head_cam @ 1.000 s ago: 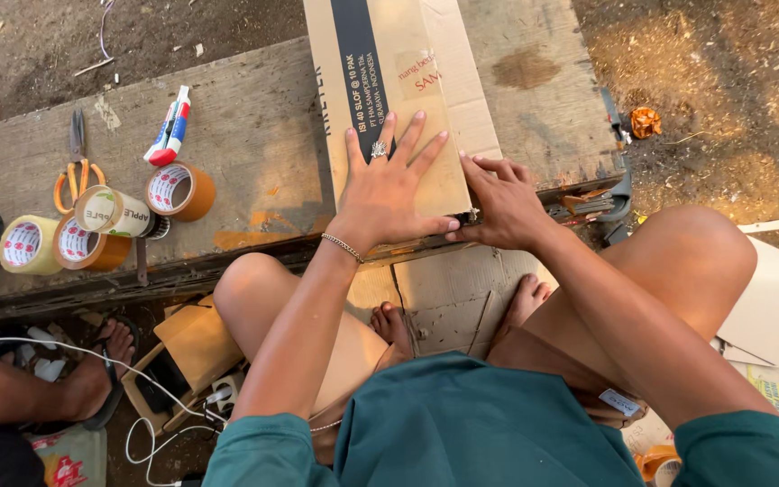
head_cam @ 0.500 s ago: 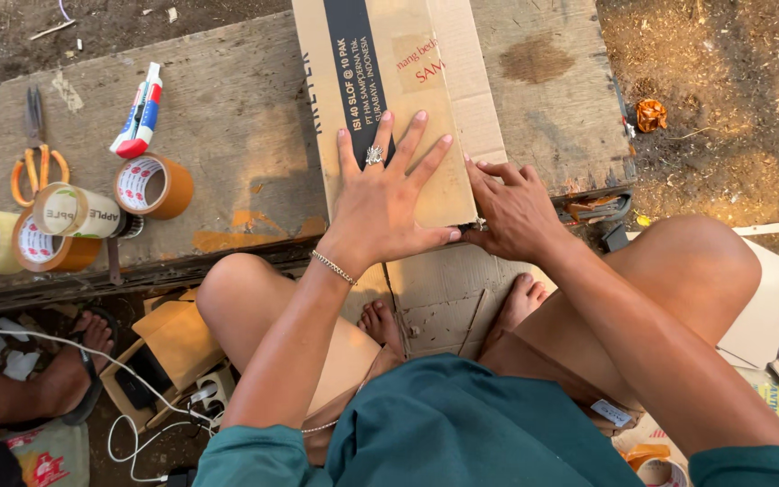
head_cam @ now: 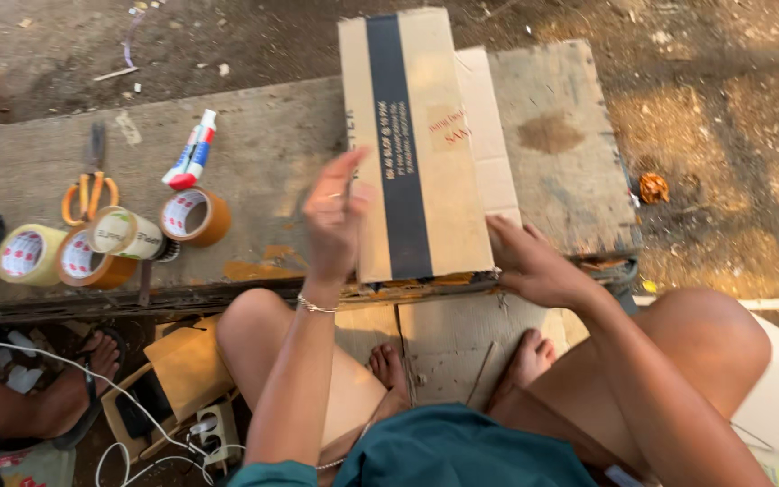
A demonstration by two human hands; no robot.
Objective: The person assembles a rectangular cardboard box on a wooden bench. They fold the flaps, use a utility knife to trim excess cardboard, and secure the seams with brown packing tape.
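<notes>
A flattened carton (head_cam: pixel 421 144) with a dark stripe lies lengthwise on the worn table (head_cam: pixel 263 153), its near end at the table's edge. The left hand (head_cam: pixel 335 216) is lifted beside the carton's left edge, fingers (head_cam: pixel 344 171) loosely bent, blurred. The right hand (head_cam: pixel 534 266) rests at the carton's near right corner, touching it. To the left on the table sit three tape rolls (head_cam: pixel 101 248), orange scissors (head_cam: pixel 90 189) and a glue tube (head_cam: pixel 191 153). Another person's sandalled foot (head_cam: pixel 92 379) shows below the table edge.
</notes>
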